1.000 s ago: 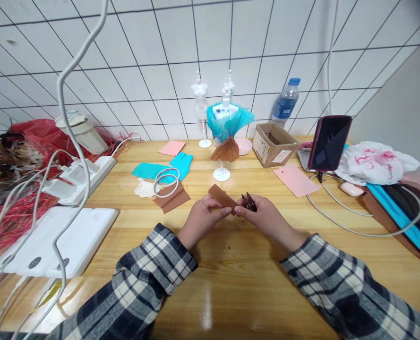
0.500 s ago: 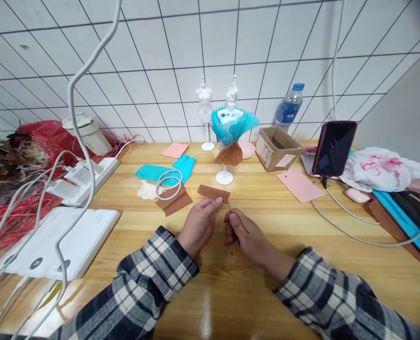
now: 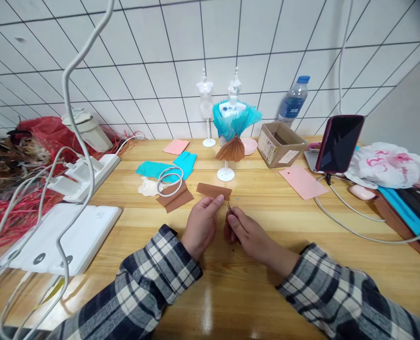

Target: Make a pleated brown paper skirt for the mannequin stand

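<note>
My left hand (image 3: 203,221) pinches the right end of a folded brown crepe paper strip (image 3: 210,190) between thumb and fingers. My right hand (image 3: 248,232) is closed around what look like small scissors (image 3: 229,208); their thin dark tips point up at the strip's right end, and the handles are mostly hidden in the fingers. Beyond the hands, a white mini mannequin (image 3: 234,89) wears a turquoise frilled paper piece (image 3: 235,118) with a pleated brown paper fan (image 3: 231,149) below it. Tiny brown scraps lie under my right hand.
Left of the strip lie brown paper (image 3: 176,200), white rings (image 3: 170,182) and turquoise paper (image 3: 152,167). A second mannequin (image 3: 205,97), a cardboard box (image 3: 279,148) and a bottle (image 3: 293,101) stand at the back. A phone (image 3: 340,144) and cables are right; a power strip (image 3: 85,179) is left.
The view has shifted slightly. The scissor tips have moved a little at the strip's right end and look slightly apart now. Both hands keep their holds.
</note>
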Demonstrator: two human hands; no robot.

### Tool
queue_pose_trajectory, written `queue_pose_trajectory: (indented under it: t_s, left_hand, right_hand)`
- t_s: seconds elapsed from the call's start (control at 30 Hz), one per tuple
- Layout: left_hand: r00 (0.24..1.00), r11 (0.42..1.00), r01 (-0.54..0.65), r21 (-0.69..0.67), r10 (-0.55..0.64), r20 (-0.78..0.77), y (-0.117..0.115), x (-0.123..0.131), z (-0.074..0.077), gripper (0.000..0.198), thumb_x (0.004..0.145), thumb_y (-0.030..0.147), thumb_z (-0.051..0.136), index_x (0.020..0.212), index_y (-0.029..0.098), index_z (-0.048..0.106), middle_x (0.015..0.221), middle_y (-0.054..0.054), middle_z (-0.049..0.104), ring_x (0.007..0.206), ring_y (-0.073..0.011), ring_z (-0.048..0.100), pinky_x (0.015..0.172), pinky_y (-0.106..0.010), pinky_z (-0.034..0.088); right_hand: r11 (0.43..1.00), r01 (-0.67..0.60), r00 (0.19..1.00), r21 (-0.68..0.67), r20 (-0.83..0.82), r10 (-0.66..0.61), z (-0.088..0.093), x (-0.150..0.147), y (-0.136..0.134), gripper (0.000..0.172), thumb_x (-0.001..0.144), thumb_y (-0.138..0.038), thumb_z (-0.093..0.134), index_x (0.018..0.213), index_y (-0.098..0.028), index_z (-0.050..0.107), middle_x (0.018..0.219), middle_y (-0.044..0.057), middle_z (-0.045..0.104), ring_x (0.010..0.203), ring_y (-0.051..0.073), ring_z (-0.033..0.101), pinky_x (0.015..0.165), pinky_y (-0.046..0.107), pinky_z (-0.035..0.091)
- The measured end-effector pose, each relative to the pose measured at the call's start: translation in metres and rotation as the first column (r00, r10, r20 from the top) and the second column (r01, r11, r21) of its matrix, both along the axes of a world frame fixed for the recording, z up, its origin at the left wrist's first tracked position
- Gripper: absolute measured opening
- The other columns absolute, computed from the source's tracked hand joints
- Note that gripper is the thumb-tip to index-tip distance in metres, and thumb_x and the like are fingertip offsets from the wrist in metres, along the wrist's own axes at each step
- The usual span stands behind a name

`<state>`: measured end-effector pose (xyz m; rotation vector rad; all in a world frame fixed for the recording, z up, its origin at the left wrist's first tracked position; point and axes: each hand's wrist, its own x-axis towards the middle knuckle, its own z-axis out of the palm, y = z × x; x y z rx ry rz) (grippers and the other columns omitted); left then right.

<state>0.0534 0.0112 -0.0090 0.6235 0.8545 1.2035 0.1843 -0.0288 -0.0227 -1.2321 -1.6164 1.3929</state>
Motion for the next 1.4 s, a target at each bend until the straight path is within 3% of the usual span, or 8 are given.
queue_pose_trajectory:
  t_s: [0.2, 0.9, 1.2, 1.33, 1.4]
  left_hand:
    - [0.992, 0.997, 0.073, -0.020, -0.075, -0.101, -0.004, 0.000, -0.005, 0.024, 0.070, 0.032, 0.079, 0.081, 0.012, 0.068, 0.079, -0.003, 0.067, 0.073, -0.0128, 0.058, 0.069, -0.025, 0.045]
    - [0.985, 0.988, 0.147, -0.049, -0.150, -0.080, -0.003, -0.001, -0.006, 0.025, 0.070, 0.032, 0.077, 0.073, 0.013, 0.062, 0.068, -0.001, 0.060, 0.062, -0.0117, 0.055, 0.058, -0.024, 0.044]
    - [0.992, 0.993, 0.120, -0.018, -0.120, -0.041, -0.002, -0.001, -0.008, 0.018, 0.072, 0.027, 0.077, 0.070, 0.014, 0.065, 0.067, 0.000, 0.061, 0.067, -0.0108, 0.055, 0.068, -0.024, 0.045]
    - [0.994, 0.990, 0.109, 0.088, -0.106, -0.038, 0.008, -0.009, -0.012, 0.011, 0.076, 0.024, 0.074, 0.080, 0.014, 0.070, 0.083, -0.003, 0.069, 0.084, -0.0134, 0.060, 0.084, -0.026, 0.044]
    - [0.985, 0.977, 0.168, 0.131, -0.161, -0.063, 0.014, -0.015, -0.013, 0.014, 0.076, 0.023, 0.072, 0.085, 0.013, 0.072, 0.087, -0.004, 0.071, 0.087, -0.0158, 0.062, 0.087, -0.029, 0.043]
  right_hand:
    - [1.000, 0.020, 0.999, 0.012, -0.031, -0.020, -0.003, 0.001, 0.001, 0.033, 0.097, -0.055, 0.028, 0.086, -0.024, 0.035, 0.071, -0.001, 0.054, 0.061, 0.014, 0.052, 0.061, 0.031, 0.046]
    - [0.998, -0.001, 1.000, 0.057, 0.002, 0.001, -0.008, 0.005, 0.005, 0.034, 0.099, -0.052, 0.025, 0.085, -0.023, 0.037, 0.072, 0.000, 0.059, 0.062, 0.013, 0.054, 0.063, 0.029, 0.045]
    - [0.998, -0.020, 1.000, 0.055, 0.023, 0.019, -0.005, 0.004, 0.005, 0.037, 0.098, -0.054, 0.025, 0.083, -0.023, 0.038, 0.070, 0.000, 0.059, 0.062, 0.013, 0.054, 0.064, 0.028, 0.044]
    - [0.998, -0.066, 0.997, 0.000, 0.050, 0.065, -0.002, 0.013, 0.007, 0.038, 0.098, -0.053, 0.029, 0.083, -0.021, 0.044, 0.071, -0.001, 0.059, 0.057, 0.011, 0.050, 0.059, 0.026, 0.041]
    - [0.999, -0.042, 0.995, -0.030, 0.089, 0.044, 0.000, 0.022, 0.010, 0.041, 0.097, -0.054, 0.030, 0.084, -0.020, 0.048, 0.067, -0.003, 0.054, 0.055, 0.011, 0.047, 0.056, 0.025, 0.038]
